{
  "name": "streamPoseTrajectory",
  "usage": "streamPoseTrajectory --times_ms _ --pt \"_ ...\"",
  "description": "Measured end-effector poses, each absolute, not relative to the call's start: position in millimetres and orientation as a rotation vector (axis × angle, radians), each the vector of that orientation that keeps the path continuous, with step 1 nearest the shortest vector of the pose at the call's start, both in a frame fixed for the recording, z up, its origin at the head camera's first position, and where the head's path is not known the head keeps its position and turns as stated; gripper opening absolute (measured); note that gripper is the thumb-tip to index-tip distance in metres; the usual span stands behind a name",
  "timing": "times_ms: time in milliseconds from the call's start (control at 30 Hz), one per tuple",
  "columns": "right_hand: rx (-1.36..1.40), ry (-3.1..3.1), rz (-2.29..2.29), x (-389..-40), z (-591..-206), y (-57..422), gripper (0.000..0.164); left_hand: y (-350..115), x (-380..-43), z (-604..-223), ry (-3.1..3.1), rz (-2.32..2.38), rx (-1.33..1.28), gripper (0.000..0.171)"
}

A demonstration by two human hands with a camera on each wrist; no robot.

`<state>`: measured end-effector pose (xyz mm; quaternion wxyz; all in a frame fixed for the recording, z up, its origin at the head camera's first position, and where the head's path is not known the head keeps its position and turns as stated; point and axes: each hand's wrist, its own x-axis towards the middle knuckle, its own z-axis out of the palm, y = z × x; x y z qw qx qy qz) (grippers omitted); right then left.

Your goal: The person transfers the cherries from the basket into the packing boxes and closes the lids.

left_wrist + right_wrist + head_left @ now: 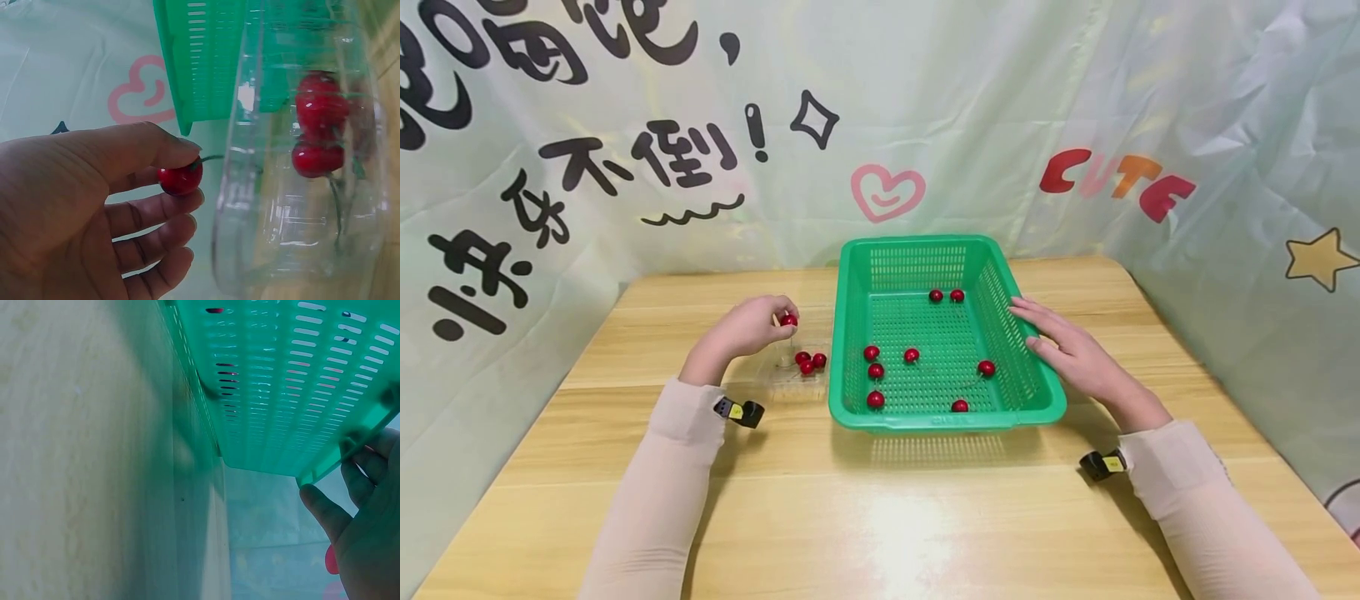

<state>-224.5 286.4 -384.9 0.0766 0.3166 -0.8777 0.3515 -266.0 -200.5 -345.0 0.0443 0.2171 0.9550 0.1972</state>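
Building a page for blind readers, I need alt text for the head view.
A person's left hand pinches a red cherry near a clear plastic container holding more cherries. Beside it, a green basket holds eight other cherries, and the right hand touches its right rim. Both stand on a wooden table.

Backdrop lettering

Backdrop cloth (970, 100), left: black Chinese characters "快乐不倒!" (679, 154), black wavy line (694, 217) beneath; line above, closing with a comma (729, 46), cropped by frame edge, partly readable. Right: "CUTE" (1131, 175) in red, pink, orange. Printed signs: black four-pointed star outline (815, 119), pink smiling heart (886, 199), yellow star (1321, 259). Yellow labels (737, 411) on both black wrist cameras (752, 415): too small to read. Faint marks, front rim of green plastic basket (951, 421): illegible
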Motion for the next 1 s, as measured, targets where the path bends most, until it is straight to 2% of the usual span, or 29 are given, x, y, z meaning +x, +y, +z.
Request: streamPoseTrajectory --times_ms 233,500,733,1000 --pt "0.950 -2.631 1.056 -224.0 -385.2 286.1 0.048 -200.4 -258.9 -351.1 2.870 0.543 0.663 0.026" --pt "0.946 -2.637 1.057 -224.1 -384.8 286.0 0.048 -199.3 -247.1 -353.0 2.889 0.516 0.674 0.015" --pt "0.943 -2.646 1.046 -224.7 -384.7 286.4 0.048 -199.1 -238.5 -356.4 2.814 0.406 0.803 0.019" --pt "0.938 -2.647 1.058 -223.7 -383.7 286.2 0.048 -197.1 -235.6 -357.2 2.736 0.412 0.790 0.024"
